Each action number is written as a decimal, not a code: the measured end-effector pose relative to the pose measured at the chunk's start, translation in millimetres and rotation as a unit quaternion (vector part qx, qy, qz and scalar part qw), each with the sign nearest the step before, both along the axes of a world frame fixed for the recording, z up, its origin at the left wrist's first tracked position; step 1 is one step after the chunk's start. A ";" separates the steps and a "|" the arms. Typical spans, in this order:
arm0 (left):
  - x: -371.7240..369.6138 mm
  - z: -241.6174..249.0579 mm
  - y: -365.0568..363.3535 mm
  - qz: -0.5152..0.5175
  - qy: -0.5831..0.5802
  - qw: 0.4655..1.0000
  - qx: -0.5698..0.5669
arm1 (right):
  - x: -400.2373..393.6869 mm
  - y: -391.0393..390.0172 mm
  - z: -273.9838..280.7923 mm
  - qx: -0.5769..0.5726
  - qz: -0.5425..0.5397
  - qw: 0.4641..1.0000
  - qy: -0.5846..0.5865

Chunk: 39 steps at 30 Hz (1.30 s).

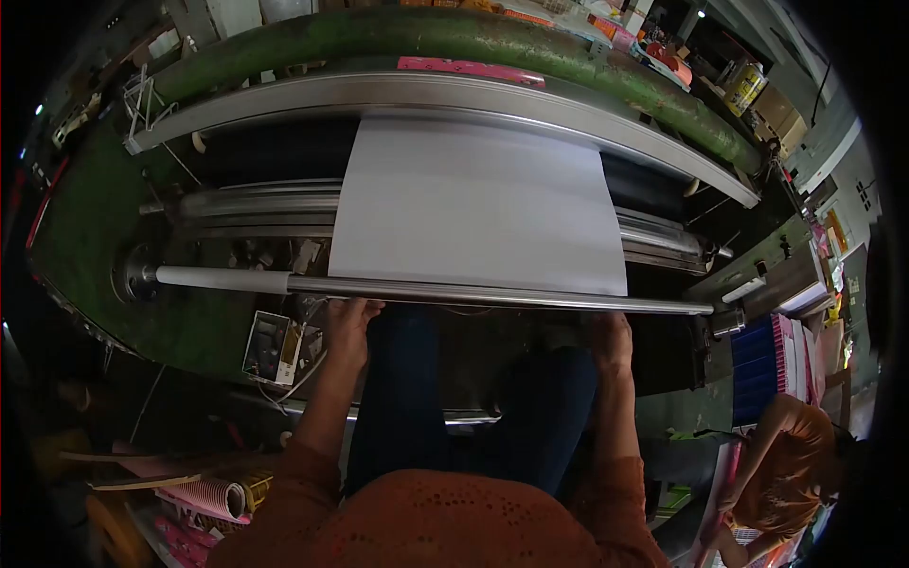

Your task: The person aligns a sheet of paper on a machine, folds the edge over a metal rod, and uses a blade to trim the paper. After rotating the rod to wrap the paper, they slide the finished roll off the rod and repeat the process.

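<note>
A wide white sheet [478,204] comes from under a grey metal beam and runs down to a shiny metal bar [492,292]. My left hand [350,329] is just below the bar, near the sheet's left edge, its fingers curled closed against the bar's underside. At the right edge, my right hand [612,339] is held the same way, fingers bent up under the bar. The bar hides the fingertips of both hands and anything between them. A white tube [222,277] covers the bar's left end.
Beyond the sheet are the grey beam [312,93], a long green roller [379,36] and metal rollers [260,204]. An open box with wiring [272,348] sits left of my left arm. Another person [791,464] works at lower right, beside stacked pink and blue material [767,364].
</note>
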<state>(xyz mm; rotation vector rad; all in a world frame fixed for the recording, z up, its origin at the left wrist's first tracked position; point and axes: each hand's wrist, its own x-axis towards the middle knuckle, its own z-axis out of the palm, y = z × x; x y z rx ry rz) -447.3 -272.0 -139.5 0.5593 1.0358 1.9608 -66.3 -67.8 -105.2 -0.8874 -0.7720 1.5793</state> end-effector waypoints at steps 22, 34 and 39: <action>54.5 136.1 -35.0 0.141 0.026 0.989 -0.031 | -26.6 -21.7 175.6 0.517 -0.029 0.542 -0.662; 82.7 91.0 50.4 0.200 0.820 0.536 0.022 | -60.6 10.9 133.5 0.473 -0.062 0.504 -0.720; 82.3 92.4 53.2 0.198 0.844 0.499 0.003 | -105.3 -65.3 108.2 0.531 -0.054 0.570 -0.625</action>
